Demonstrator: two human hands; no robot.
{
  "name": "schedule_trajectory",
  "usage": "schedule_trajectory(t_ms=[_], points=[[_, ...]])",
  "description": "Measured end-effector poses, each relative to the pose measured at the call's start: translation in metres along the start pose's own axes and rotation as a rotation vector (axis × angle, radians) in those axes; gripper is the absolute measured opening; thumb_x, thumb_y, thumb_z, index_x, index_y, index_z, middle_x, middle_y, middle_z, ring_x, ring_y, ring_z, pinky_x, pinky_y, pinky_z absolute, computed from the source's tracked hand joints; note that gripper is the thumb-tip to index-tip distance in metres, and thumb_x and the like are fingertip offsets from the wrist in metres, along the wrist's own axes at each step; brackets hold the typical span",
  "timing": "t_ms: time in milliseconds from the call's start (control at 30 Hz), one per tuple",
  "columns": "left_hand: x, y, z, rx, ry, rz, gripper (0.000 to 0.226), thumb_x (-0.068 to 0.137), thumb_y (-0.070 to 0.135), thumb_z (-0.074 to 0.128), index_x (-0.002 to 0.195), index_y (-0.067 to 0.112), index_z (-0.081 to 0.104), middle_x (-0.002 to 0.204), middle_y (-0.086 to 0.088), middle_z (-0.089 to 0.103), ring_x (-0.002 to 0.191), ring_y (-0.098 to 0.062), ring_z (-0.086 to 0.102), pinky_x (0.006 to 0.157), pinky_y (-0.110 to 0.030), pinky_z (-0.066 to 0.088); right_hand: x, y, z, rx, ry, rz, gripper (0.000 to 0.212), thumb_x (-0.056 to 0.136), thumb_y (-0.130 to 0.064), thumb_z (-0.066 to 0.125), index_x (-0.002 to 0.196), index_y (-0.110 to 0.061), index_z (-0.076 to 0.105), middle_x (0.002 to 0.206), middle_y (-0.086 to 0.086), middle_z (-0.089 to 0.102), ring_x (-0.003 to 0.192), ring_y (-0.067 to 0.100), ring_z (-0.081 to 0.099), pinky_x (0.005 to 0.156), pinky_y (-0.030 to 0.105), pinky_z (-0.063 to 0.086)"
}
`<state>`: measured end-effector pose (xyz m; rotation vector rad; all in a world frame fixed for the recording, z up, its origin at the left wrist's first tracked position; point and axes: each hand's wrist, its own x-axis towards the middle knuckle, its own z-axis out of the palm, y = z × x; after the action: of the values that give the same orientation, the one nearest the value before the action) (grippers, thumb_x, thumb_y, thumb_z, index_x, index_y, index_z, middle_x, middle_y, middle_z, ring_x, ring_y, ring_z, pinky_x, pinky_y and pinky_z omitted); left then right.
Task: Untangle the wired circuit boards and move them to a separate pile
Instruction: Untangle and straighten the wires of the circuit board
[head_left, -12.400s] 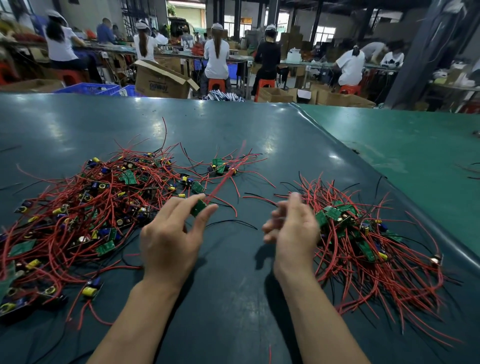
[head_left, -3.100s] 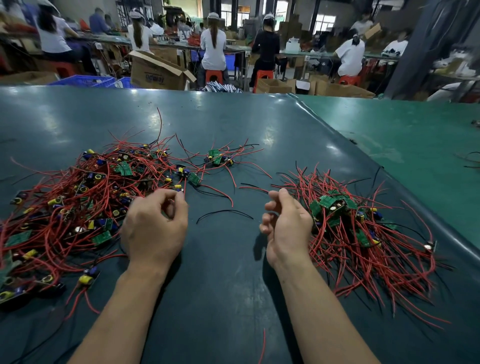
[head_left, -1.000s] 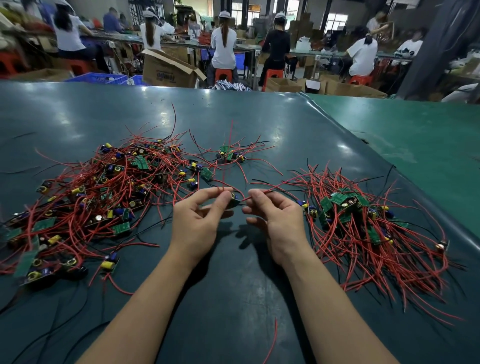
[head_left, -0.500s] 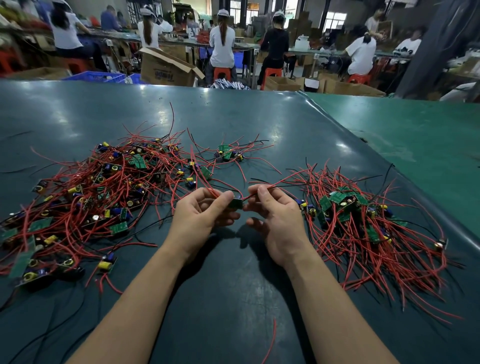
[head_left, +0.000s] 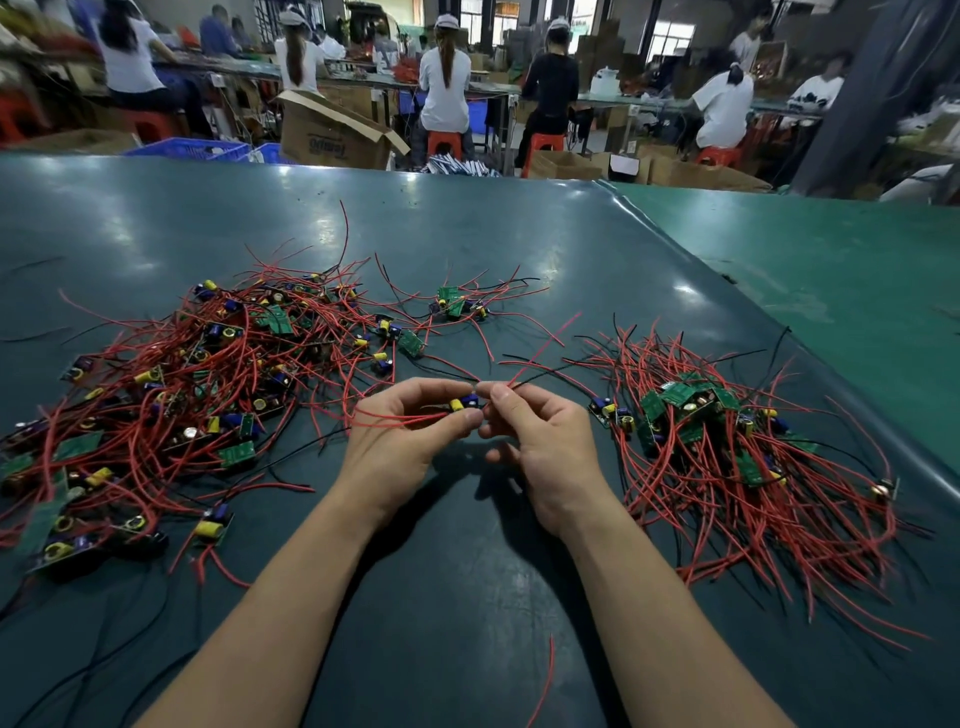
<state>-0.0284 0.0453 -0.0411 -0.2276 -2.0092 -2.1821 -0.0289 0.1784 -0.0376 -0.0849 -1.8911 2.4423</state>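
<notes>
A big tangled heap of small green circuit boards with red and black wires (head_left: 171, 395) spreads over the left of the dark green table (head_left: 467, 582). A second, tidier pile (head_left: 727, 447) lies on the right. Between them, above the table, my left hand (head_left: 405, 436) pinches one small circuit board (head_left: 464, 403) with a yellow and a blue part between thumb and fingers; its red wires loop across my fingers. My right hand (head_left: 540, 441) pinches that board's wires right beside it, and a red and a black wire run up and right from my fingertips.
A small separate cluster of boards (head_left: 457, 306) lies behind my hands. Loose red wire pieces (head_left: 545, 680) and black wires lie near the front. A lighter green table (head_left: 831, 291) adjoins on the right. Seated workers, cardboard boxes (head_left: 332, 135) and blue crates stand beyond the far edge.
The board between my hands has turned, so its yellow and blue parts now face up. Its red wires now loop over my left fingers. Both hands stay at the same spot.
</notes>
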Motion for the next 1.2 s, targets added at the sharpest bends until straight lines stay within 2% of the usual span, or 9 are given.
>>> schedule_trajectory(t_ms=[233,367,467,567,733,933,1033,1100,1200], points=[[-0.004,0.002,0.004,0.008,0.057,0.082,0.028,0.07,-0.01,0.077,0.092,0.006,0.075,0.088,-0.003,0.077,0.084,-0.013,0.073,0.078,-0.02,0.054,-0.001,0.003,0.0,-0.095,-0.022,-0.026,0.02,0.093,-0.018,0.066,0.075,-0.01,0.072,0.063,0.002,0.066,0.053,0.007,0.058,0.041,0.021,0.045],[-0.003,0.001,0.002,-0.023,0.036,0.034,0.032,0.067,-0.008,0.079,0.098,-0.002,0.074,0.092,-0.01,0.076,0.09,-0.023,0.073,0.085,-0.027,0.057,0.002,0.006,0.0,-0.099,0.009,-0.046,0.031,0.095,-0.017,0.061,0.065,-0.015,0.07,0.048,-0.002,0.05,0.041,0.008,0.039,0.037,0.017,0.029],[-0.003,0.003,0.002,-0.029,0.043,0.022,0.032,0.068,-0.006,0.08,0.099,-0.001,0.075,0.092,-0.009,0.076,0.09,-0.021,0.073,0.083,-0.024,0.056,0.003,0.007,-0.001,-0.071,0.011,-0.05,0.027,0.096,-0.018,0.06,0.073,-0.014,0.072,0.048,-0.005,0.047,0.039,0.006,0.032,0.036,0.017,0.024],[-0.003,0.005,0.001,-0.043,0.049,-0.014,0.029,0.068,-0.002,0.081,0.095,0.006,0.077,0.09,-0.006,0.077,0.087,-0.015,0.073,0.078,-0.018,0.054,0.007,0.003,-0.005,-0.006,0.122,-0.081,0.023,0.095,-0.017,0.062,0.076,-0.015,0.075,0.057,-0.008,0.057,0.04,0.004,0.036,0.036,0.015,0.025],[-0.007,0.004,-0.002,-0.072,0.049,-0.035,0.026,0.067,0.003,0.084,0.091,0.011,0.079,0.09,-0.005,0.077,0.087,-0.014,0.073,0.076,-0.014,0.051,0.014,-0.005,-0.019,0.235,0.362,-0.108,0.026,0.095,-0.013,0.061,0.072,-0.012,0.072,0.055,-0.008,0.057,0.039,0.002,0.038,0.033,0.015,0.024],[-0.006,0.002,-0.005,-0.13,0.077,-0.02,0.027,0.063,0.011,0.084,0.09,0.015,0.08,0.089,-0.005,0.077,0.084,-0.011,0.073,0.073,-0.012,0.05,0.02,-0.002,-0.026,0.186,0.533,-0.197,0.033,0.099,-0.02,0.056,0.07,-0.011,0.068,0.051,-0.011,0.054,0.036,0.005,0.035,0.035,0.018,0.027],[-0.005,0.002,-0.005,-0.17,0.116,-0.023,0.026,0.061,0.014,0.084,0.087,0.017,0.08,0.089,-0.006,0.077,0.083,-0.013,0.072,0.075,-0.016,0.053,0.021,-0.001,-0.024,0.072,0.575,-0.245,0.034,0.1,-0.025,0.054,0.069,-0.015,0.066,0.055,-0.007,0.052,0.04,0.011,0.037,0.043,0.026,0.032],[-0.003,0.003,-0.005,-0.231,0.168,-0.02,0.025,0.06,0.015,0.083,0.085,0.016,0.079,0.089,-0.007,0.077,0.082,-0.015,0.071,0.076,-0.02,0.055,0.021,-0.002,-0.025,0.092,0.604,-0.256,0.034,0.101,-0.026,0.051,0.072,-0.014,0.064,0.052,-0.008,0.051,0.036,0.01,0.038,0.04,0.023,0.031],[0.001,0.005,-0.009,-0.427,0.292,-0.04,0.021,0.073,0.01,0.075,0.094,0.012,0.07,0.08,-0.007,0.074,0.069,-0.018,0.071,0.063,-0.024,0.057,0.021,-0.003,-0.031,0.125,0.63,-0.274,0.026,0.102,-0.024,0.049,0.08,-0.014,0.059,0.063,-0.001,0.054,0.035,0.008,0.039,0.036,0.021,0.03]])
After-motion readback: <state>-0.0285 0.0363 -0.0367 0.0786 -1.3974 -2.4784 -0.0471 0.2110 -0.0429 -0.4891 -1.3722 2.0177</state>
